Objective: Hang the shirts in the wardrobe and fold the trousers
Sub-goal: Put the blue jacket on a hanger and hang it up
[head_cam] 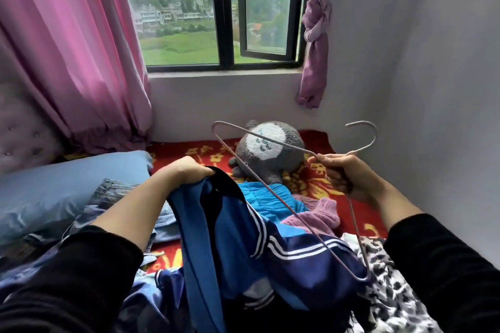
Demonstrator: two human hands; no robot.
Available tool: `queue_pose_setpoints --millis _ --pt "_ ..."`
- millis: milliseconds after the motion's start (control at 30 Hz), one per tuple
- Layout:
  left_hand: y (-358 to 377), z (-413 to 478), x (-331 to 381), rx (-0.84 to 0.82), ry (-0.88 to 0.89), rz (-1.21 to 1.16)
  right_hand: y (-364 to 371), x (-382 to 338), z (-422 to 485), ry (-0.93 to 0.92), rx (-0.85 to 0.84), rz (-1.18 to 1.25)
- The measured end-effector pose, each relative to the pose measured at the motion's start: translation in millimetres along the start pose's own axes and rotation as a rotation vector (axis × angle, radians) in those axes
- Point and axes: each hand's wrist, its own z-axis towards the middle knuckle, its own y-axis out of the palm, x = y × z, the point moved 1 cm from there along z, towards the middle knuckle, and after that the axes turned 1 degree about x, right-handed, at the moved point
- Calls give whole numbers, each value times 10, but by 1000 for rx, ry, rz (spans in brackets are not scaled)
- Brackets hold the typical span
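Head view: we see our left hand (189, 170) clenched around the dark collar of a blue shirt (232, 238) with white stripes, which drapes down below that hand toward us. Our right hand (343, 173) is closed on a wire hanger (284, 144) near its hook, the frame slanting across above the shirt. Jeans (113, 192) lie crumpled on the bed (311, 184), below and left of the left hand. A grey plush toy (270, 154) sits beyond and between both hands.
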Motion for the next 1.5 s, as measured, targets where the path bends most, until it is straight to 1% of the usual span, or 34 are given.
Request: queue_pose_setpoints --millis 67,167,233,367,400,500,533,600,633,667,733,767,800,833,867,900,933,1000,1033,1067,1133,1167,1200,1233,1267,1300,1367,1400,1500 --pt "10 38 -18 50 9 26 -106 76 -31 95 -73 6" --pt "24 70 -36 122 19 32 -99 218 -76 223 -148 -212" --pt "40 48 -18 174 19 40 22 328 -71 237 -147 -340" --pt "107 -72 46 244 67 101 407 507 35 90 -34 -347" --pt "133 -111 63 252 75 114 527 545 77 39 -1 -395" --pt "209 -223 146 257 90 104 920 711 213 -88 62 -678" --pt "228 -267 176 256 90 94 1045 782 247 -113 83 -735" --pt "233 -367 204 245 130 76 1220 902 277 -134 149 -751" --pt "226 -420 196 181 178 73 1271 935 278 -139 180 -717" --pt "225 -473 176 51 232 62 1301 949 277 -147 201 -666" --pt "208 -603 89 -328 281 -36 1319 930 272 -175 226 -572" --pt "188 -663 41 -466 286 -107 1316 908 262 -196 230 -533" --pt "176 -671 -3 -483 321 -161 1315 886 245 -210 227 -495" --pt "168 -635 -47 -377 372 -170 1313 873 224 -221 217 -462" --pt "177 -541 -111 -183 423 -102 1319 869 201 -223 208 -437" --pt "204 -447 -176 -4 464 26 1334 864 166 -230 200 -422" --pt "259 -375 -234 85 496 166 1360 873 140 -232 194 -406" --pt "420 -278 -301 95 558 355 1431 862 59 -241 146 -349" --pt "484 -267 -316 101 600 372 1468 856 19 -243 95 -299" --pt "529 -262 -329 131 659 329 1484 861 -12 -208 21 -221" --pt "540 -280 -367 192 779 204 1444 830 -65 -75 -159 -26" --pt "525 -312 -393 205 840 175 1380 812 -59 -14 -234 39" --pt "512 -328 -426 221 893 169 1299 807 -26 24 -270 30" --pt "498 -351 -452 236 930 172 1212 811 22 51 -266 -28" --pt "490 -375 -468 244 955 165 1123 852 90 58 -237 -160" --pt "483 -401 -471 241 971 153 1070 878 122 42 -206 -345" --pt "476 -459 -430 213 1005 137 1076 967 155 -17 -238 -648" --pt "479 -480 -403 198 1022 146 1119 1027 162 -49 -254 -725" --pt "505 -496 -381 193 1033 202 1345 1029 69 -154 -264 -799"
